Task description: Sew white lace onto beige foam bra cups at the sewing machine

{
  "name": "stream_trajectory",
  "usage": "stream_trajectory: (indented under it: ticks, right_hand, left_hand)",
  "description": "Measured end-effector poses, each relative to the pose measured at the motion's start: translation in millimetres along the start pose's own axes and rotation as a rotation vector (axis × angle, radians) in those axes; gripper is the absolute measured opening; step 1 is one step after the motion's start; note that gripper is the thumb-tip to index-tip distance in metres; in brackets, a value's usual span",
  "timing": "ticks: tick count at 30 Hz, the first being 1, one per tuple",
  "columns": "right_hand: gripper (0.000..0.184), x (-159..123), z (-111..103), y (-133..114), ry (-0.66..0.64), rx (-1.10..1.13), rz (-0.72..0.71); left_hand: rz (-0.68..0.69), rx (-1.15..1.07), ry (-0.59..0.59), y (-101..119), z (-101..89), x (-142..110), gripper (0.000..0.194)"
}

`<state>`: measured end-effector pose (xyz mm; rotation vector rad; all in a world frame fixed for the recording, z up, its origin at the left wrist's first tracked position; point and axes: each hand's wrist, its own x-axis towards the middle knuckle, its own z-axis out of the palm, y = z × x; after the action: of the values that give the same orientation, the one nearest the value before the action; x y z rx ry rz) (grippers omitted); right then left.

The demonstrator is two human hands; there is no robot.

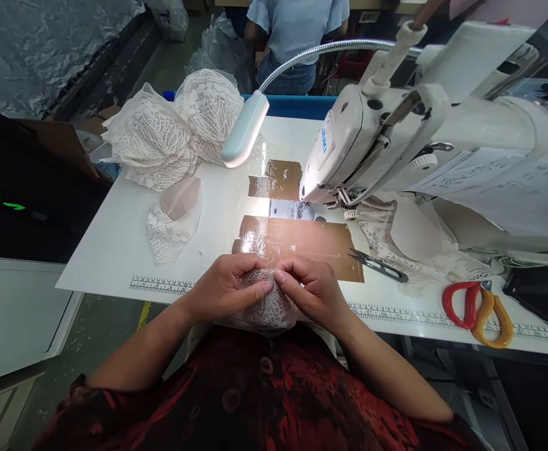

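A white lace cup piece (pixel 267 309) is held at the table's front edge, close to my body. My left hand (pixel 231 285) pinches its upper edge between thumb and fingers. My right hand (pixel 312 288) pinches the same edge a little to the right, the two thumbs almost meeting. Just beyond my hands lies brown tape (pixel 302 241) stuck on the white table. Behind that are the metal needle plate (pixel 285 210) and the head of a white sewing machine (pixel 344 144), its needle area lit.
Piled lace cups (pixel 156 138) stand at the back left, with a loose lace piece (pixel 170 232) nearer. Thread snips (pixel 379 266), orange-and-red scissors (pixel 480 313) and more lace (pixel 414 232) lie on the right. A lamp (pixel 245 131) hangs over the table. A person in blue (pixel 297 31) sits beyond.
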<state>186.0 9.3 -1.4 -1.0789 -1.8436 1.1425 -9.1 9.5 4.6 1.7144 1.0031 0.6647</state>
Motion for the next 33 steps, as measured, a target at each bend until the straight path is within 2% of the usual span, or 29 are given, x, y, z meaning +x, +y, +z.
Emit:
stream_trajectory:
  ticks: [5,8,12,16,19,23,27,30,32,33]
  right_hand:
    - [0.019,1,-7,6,0.003,0.032,0.003]
    - [0.016,3,-9,7,-0.038,0.047,0.029]
    - [0.019,3,-10,7,-0.06,0.038,0.056]
    - [0.021,2,-15,5,-0.087,0.157,0.121]
    - [0.021,2,-17,3,-0.088,0.275,0.195]
    - [0.022,5,-15,6,-0.06,0.4,0.283]
    - [0.022,7,-17,17,-0.037,0.47,0.366]
    - [0.021,1,-30,27,0.043,0.496,0.387]
    - [0.023,-5,-42,32,0.126,0.487,0.385]
    - [0.023,-8,-49,34,0.166,0.465,0.383]
  left_hand:
    - [-0.031,-0.033,0.009,-4,1.9,3,0.02]
    - [-0.03,-0.042,0.01,-4,4.4,6,0.022]
    - [-0.034,-0.065,-0.04,0,5.0,8,0.022]
    - [-0.083,-0.226,-0.135,4,1.1,9,0.022]
    - [-0.095,-0.28,-0.14,5,0.7,13,0.021]
    - [-0.15,-0.364,-0.069,2,12.0,21,0.021]
    - [-0.391,-0.738,0.008,-2,21.1,25,0.025]
    - [-0.434,-0.797,0.14,0,2.8,23,0.025]
    - [-0.344,-0.658,0.339,3,-20.2,23,0.023]
    - [-0.276,-0.522,0.453,5,-31.5,24,0.021]
